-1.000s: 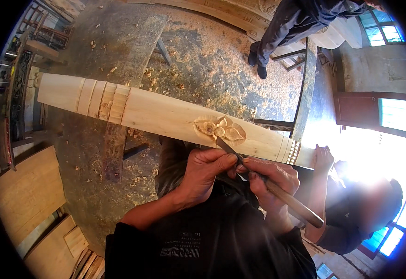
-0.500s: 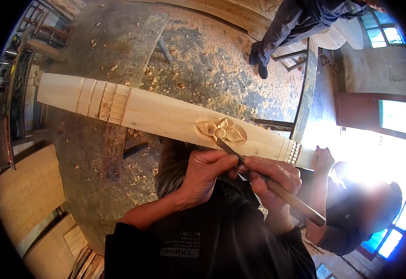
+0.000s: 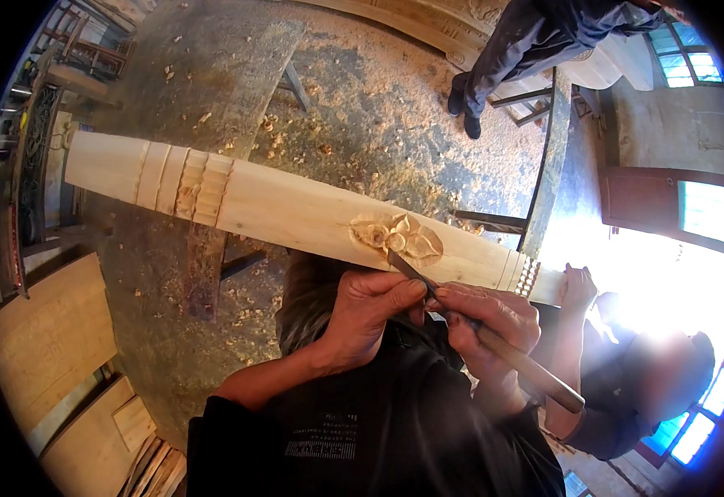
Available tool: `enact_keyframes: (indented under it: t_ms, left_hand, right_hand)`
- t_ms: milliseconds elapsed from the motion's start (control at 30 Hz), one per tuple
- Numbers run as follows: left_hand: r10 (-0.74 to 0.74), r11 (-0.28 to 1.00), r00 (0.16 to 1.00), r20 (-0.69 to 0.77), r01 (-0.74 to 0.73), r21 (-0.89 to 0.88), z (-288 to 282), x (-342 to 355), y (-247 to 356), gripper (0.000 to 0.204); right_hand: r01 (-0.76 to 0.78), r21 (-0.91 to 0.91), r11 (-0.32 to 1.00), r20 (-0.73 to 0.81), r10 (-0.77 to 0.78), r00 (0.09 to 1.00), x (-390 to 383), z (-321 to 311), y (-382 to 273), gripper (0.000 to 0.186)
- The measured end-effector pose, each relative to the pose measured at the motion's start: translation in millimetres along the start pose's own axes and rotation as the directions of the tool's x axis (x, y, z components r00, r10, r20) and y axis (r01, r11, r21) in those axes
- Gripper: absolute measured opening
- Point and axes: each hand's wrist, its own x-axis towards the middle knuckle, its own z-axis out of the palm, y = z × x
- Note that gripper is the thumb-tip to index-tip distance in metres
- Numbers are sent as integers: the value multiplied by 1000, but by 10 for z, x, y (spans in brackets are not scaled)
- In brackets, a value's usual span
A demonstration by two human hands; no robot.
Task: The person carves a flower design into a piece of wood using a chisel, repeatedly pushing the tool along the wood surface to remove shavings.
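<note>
A long pale wooden board point(image 3: 296, 203) lies slantwise in front of me, with a carved flower relief point(image 3: 397, 238) right of its middle and ribbed bands cut across its left part. My right hand point(image 3: 494, 327) is wrapped round the wooden handle of a carving chisel point(image 3: 536, 371). My left hand point(image 3: 374, 315) pinches the chisel's dark blade between thumb and fingers. The blade's tip touches the board at the lower edge of the flower. A beaded band point(image 3: 528, 277) crosses the board near its right end.
At the right, another person's hand point(image 3: 577, 288) rests by the board's end. A standing person's legs point(image 3: 511, 62) show at the far right. Trestle planks point(image 3: 267, 83) support the board, wood shavings cover the floor, and wooden panels point(image 3: 51, 323) lean at the left.
The chisel and both hands have shifted very slightly to the right and down; the grip is the same. The view has moved a little too.
</note>
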Motion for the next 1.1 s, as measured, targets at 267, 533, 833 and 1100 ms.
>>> enact_keyframes:
  t_ms: [267,533,833,1100]
  left_hand:
    - [18,999,999,-40,-16,44,71,-26,-2,30]
    - [18,1000,995,-101,-17,20,207,-22,30,34]
    - [32,998,997,-69,-28,59,118,1,1,22]
    - [-138,875,926,352,-53,481,-135,-150,264,12]
  right_hand:
    - [66,-40,997,17,-66,998,116,-54,22,28]
    - [-110,52,993,112,103,988,277,-158,51,20]
    - [182,-24,983,322,-165,932,814,-269,48,24]
    - [275,-70,959,481,-209,852,427,-403,-133,24]
